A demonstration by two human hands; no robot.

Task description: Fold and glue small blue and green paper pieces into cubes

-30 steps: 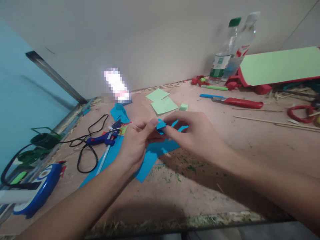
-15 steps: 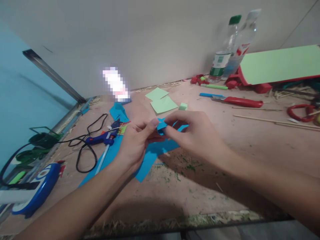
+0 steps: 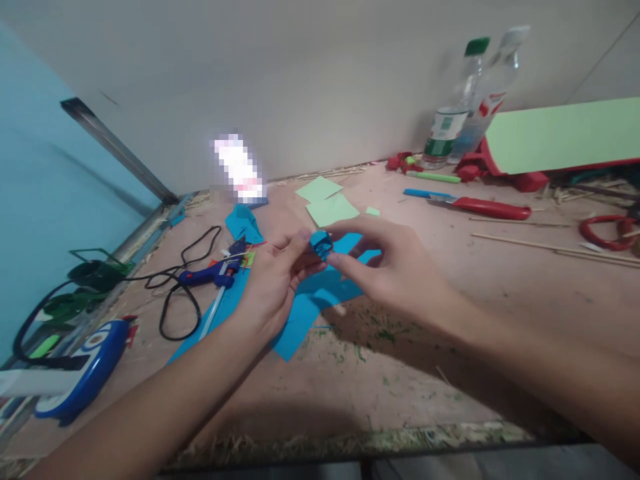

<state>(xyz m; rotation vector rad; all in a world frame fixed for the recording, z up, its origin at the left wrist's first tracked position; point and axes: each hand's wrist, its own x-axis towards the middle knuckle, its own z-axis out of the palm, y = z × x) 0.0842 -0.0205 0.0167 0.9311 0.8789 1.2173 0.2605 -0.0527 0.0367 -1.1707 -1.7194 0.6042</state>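
Note:
A small folded piece of blue paper [image 3: 321, 245] is held up between my two hands above the table. My left hand [image 3: 277, 277] pinches its left side with thumb and fingers. From the right, my right hand [image 3: 383, 257] grips the same piece between thumb and forefinger. Beneath the hands lies a larger cut blue sheet [image 3: 300, 327]. Left of my left hand rests a blue glue gun [image 3: 213, 272] with a clear glue stick in its back. A crumpled blue paper piece [image 3: 244, 225] lies behind the gun.
Light green paper squares [image 3: 333, 210] lie beyond my hands, beside a small green block [image 3: 373, 211]. On the right are a red-handled knife [image 3: 493, 207], thin sticks [image 3: 530, 244] and red-handled scissors [image 3: 605, 232]. Bottles [image 3: 445, 133] stand at the wall. A black cord [image 3: 165, 317] loops at left.
The small blue paper piece has been turned between my fingers, and its hollow, folded inside now faces me. Both hands keep hold of it. The whole view has shifted slightly.

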